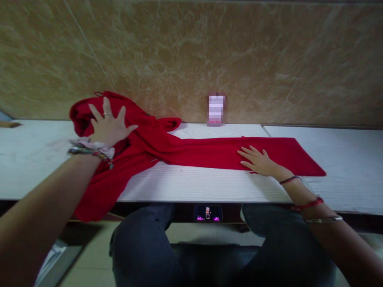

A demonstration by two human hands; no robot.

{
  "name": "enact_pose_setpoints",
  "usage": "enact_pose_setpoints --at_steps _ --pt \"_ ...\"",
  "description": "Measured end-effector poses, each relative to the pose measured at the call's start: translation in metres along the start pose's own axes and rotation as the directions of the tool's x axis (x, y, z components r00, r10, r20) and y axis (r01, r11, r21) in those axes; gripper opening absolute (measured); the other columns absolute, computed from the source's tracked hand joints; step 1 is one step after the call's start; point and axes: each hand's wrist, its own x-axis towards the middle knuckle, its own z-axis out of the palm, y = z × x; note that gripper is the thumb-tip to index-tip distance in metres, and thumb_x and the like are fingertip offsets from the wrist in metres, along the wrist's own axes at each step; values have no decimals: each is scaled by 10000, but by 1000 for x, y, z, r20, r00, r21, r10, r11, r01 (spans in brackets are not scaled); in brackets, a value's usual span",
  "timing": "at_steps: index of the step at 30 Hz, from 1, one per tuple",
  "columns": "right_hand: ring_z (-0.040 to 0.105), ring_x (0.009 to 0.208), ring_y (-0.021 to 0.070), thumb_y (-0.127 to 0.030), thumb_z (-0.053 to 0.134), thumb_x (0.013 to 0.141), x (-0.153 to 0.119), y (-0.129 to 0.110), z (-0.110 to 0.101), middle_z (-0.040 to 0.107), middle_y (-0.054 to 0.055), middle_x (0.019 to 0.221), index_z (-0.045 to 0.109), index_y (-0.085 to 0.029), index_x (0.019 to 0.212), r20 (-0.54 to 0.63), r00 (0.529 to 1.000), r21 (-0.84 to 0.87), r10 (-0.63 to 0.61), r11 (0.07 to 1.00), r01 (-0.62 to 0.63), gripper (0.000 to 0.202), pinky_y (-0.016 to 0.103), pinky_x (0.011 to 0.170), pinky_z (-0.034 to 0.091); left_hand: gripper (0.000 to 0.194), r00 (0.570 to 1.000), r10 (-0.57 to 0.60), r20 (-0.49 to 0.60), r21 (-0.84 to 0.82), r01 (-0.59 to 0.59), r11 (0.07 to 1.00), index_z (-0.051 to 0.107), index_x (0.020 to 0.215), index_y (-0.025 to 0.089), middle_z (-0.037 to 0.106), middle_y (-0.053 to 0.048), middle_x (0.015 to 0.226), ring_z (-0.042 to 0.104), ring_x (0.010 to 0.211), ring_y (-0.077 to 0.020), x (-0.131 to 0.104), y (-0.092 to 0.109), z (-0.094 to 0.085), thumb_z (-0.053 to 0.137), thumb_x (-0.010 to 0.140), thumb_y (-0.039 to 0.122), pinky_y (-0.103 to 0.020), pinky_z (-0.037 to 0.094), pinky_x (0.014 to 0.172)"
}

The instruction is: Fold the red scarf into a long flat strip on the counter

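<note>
A red garment lies across the white table, with one long narrow part stretched flat to the right. Its left part is bunched, and some cloth hangs over the front edge. My left hand is spread over the bunched cloth at the left, fingers apart. On the flat part, towards its right end, rests my right hand, palm down with fingers spread. Neither hand grips the cloth.
A blurred pale object stands against the marbled wall behind the white table. Below the front edge, a phone-like lit screen shows between my knees. A small brown object lies at the far left.
</note>
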Motion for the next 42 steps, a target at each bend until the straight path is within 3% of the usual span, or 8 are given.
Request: enact_pose_setpoints --at_steps 2,5,9,11,17,28,34,42 --pt "214 1375 368 -431 350 910 1 1 -4 331 54 1489 383 -306 1394 24 1000 40 6 999 -7 502 758 938 241 650 1000 11 -19 -43 -12 999 307 1408 70 -1 -241 1514 -5 1321 -548 -15 35 9 345 928 507 -685 211 984" --pt "273 1362 331 -443 380 899 3 6 -11 398 83 1450 442 -256 1363 13 1000 146 1 989 -3 504 686 995 274 548 933 356 53 -117 -349 930 401 1370 127 134 -213 1512 114 1358 -464 -32 94 20 443 911 424 -594 293 1002" --pt "447 1267 262 -363 401 898 5 18 -18 518 126 1348 528 -177 1287 -210 976 251 57 968 -3 449 506 1034 379 461 519 853 62 -340 -792 507 439 1343 244 386 -74 1444 305 1348 -228 -45 162 34 497 900 359 -361 303 1057" --pt "499 1220 248 -325 428 887 0 24 -20 573 117 1287 567 -172 1239 -289 954 265 73 964 6 409 462 1026 409 418 419 908 18 -382 -836 394 461 1321 253 486 -48 1366 443 1247 -172 -49 184 39 485 905 275 -289 357 1000" --pt "602 1086 238 -290 471 870 -45 44 -26 653 44 1176 626 -239 1154 -285 955 279 86 960 -3 328 428 946 490 456 464 885 -19 -243 -861 446 525 1257 228 607 -80 1122 611 926 -179 -51 220 38 425 851 47 -248 454 665" --pt "591 1105 228 -191 483 843 -68 33 -21 662 52 1162 661 -202 1117 -211 977 110 -23 993 47 328 402 969 478 211 511 835 -207 -190 -858 478 624 1044 185 654 -42 907 618 762 -157 -55 257 37 461 913 157 -237 427 562" --pt "602 1076 217 -93 361 838 -80 35 -6 658 87 1155 655 -176 1133 -324 945 81 49 996 -24 424 404 963 484 182 449 840 -304 -144 -894 425 640 1000 168 658 -51 895 609 795 -153 -58 250 44 483 910 152 -248 451 645" --pt "644 869 218 -248 391 901 -89 47 -2 693 74 902 684 -223 931 -482 869 252 113 968 13 295 391 791 541 204 381 829 -409 -135 -924 358 642 991 157 649 -52 872 605 764 -134 -62 249 54 464 903 105 -249 458 665"
